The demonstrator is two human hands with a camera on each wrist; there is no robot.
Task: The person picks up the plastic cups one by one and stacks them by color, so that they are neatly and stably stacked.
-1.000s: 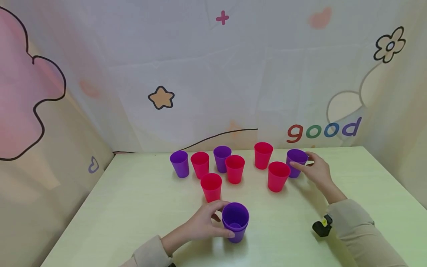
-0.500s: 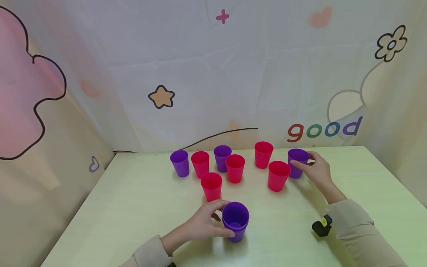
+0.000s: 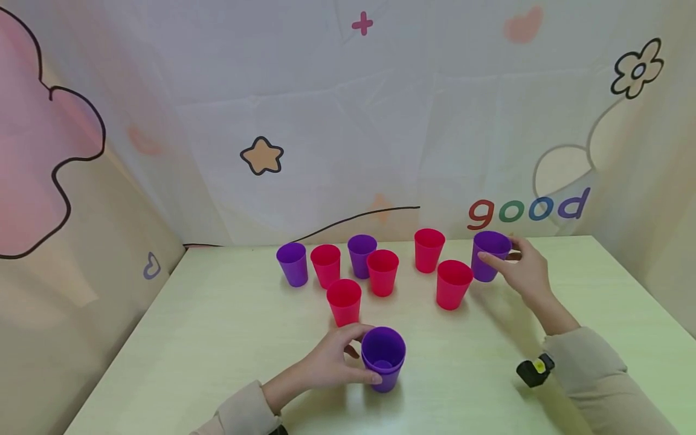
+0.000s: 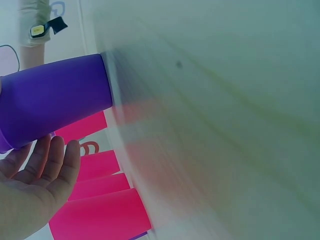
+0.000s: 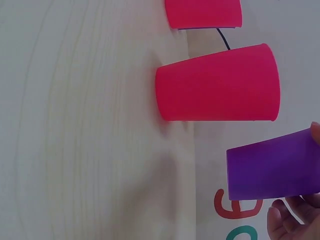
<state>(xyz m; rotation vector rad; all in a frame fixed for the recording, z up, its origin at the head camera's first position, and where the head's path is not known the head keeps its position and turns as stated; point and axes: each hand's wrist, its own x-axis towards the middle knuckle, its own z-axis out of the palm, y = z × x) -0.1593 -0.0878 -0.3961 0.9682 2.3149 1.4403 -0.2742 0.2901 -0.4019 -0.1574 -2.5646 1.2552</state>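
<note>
Your hands are both on purple cups. Your left hand (image 3: 338,360) has thumb and index finger round a nested purple stack (image 3: 386,362), at least two rims showing; it stands upright on the counter (image 3: 228,338), nearer you, other fingers hanging loose. Your right hand (image 3: 526,269) pinches a single purple cup (image 5: 272,170), mouth up, base raised off the counter in the right wrist view.

Just beyond your left fingers: front red cup (image 3: 344,302). Just left of your right hand's cup: right red cup (image 3: 454,285). Slightly farther back, between your hands: rear red cup (image 3: 428,251). Past the left hand: middle red cup (image 3: 383,275), partly covering the back purple cup (image 3: 360,257); then left red cup (image 3: 326,267) and, farthest left, corner purple cup (image 3: 293,266). All upright.

Beige sleeves (image 3: 589,362) behind both hands; black wrist device (image 3: 535,370) under your right cuff. Beyond everything, printed backdrop (image 3: 326,127): star (image 3: 262,156), flower (image 3: 637,69), "good" lettering (image 3: 527,208).
</note>
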